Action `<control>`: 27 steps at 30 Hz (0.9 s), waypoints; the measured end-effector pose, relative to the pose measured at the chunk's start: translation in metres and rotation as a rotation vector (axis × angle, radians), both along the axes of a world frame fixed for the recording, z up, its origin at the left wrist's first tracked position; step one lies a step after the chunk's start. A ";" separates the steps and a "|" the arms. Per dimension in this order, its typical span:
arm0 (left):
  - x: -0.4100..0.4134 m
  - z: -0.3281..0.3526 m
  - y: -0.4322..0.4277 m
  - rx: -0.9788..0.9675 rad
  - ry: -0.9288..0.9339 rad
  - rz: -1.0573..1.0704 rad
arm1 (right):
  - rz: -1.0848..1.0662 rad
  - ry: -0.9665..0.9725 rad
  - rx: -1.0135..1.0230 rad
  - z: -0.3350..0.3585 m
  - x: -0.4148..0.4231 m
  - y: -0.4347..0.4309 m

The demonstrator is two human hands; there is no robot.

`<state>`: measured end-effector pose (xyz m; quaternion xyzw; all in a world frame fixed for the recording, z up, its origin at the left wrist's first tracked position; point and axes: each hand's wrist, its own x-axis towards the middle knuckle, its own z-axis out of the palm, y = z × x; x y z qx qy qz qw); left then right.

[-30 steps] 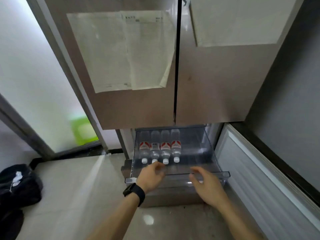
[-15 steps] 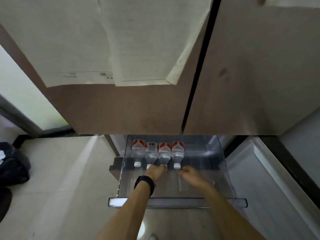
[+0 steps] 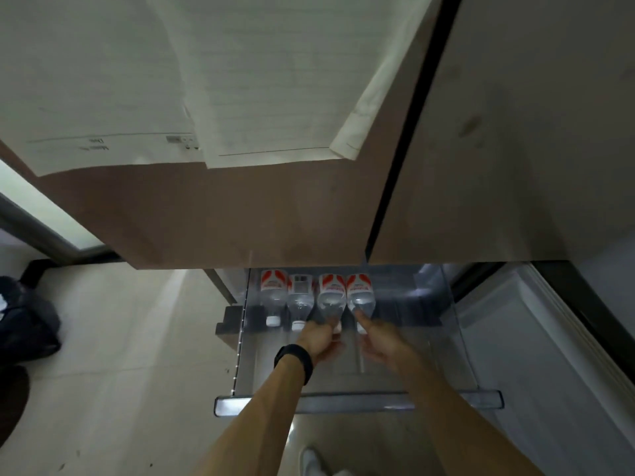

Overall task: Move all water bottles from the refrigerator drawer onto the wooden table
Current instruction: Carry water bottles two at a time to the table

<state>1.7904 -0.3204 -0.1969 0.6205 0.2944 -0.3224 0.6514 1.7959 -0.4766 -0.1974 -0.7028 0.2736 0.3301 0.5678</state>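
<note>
Several clear water bottles with red-and-white labels lie side by side in the open transparent refrigerator drawer, white caps towards me. My left hand, with a black watch on the wrist, curls round the neck of the third bottle from the left. My right hand holds the neck of the rightmost bottle, thumb lying along its top. The two bottles at the left are untouched. The wooden table is out of view.
The brown refrigerator doors hang close above the drawer, with paper sheets stuck on them. A white panel stands at the drawer's right. A black bag lies on the tiled floor at left. My shoe shows below.
Both hands have reached forward from the drawer's front rim to the bottle necks and closed on them. The camera has leaned in closer and lower.
</note>
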 end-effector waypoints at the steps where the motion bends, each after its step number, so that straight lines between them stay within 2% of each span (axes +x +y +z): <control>1: -0.002 0.003 0.000 -0.022 -0.020 0.024 | 0.011 -0.031 -0.039 0.003 -0.002 -0.004; 4: -0.008 0.011 0.005 0.099 -0.047 0.006 | -0.003 -0.159 -0.200 0.017 -0.014 -0.025; 8: -0.015 0.043 0.015 0.391 -0.178 -0.184 | 0.210 -0.353 -0.596 0.060 -0.036 -0.060; 12: -0.013 0.092 0.024 0.888 -0.369 -0.443 | 0.340 -0.606 -0.745 0.091 -0.043 -0.078; 15: -0.017 0.120 0.016 1.047 -0.527 -0.595 | 0.450 -0.725 -0.786 0.093 -0.047 -0.075; 19: -0.027 0.121 -0.005 1.046 -0.648 -0.701 | 0.440 -0.765 -0.658 0.096 -0.056 -0.069; 22: -0.037 0.106 -0.015 0.964 -0.704 -0.613 | 0.401 -0.795 -0.612 0.088 -0.063 -0.063; 24: -0.044 0.093 -0.017 0.905 -0.730 -0.532 | 0.327 -0.756 -0.509 0.082 -0.066 -0.061; 27: -0.050 0.073 -0.011 0.689 -0.686 -0.459 | 0.353 -0.687 -0.401 0.074 -0.069 -0.062</control>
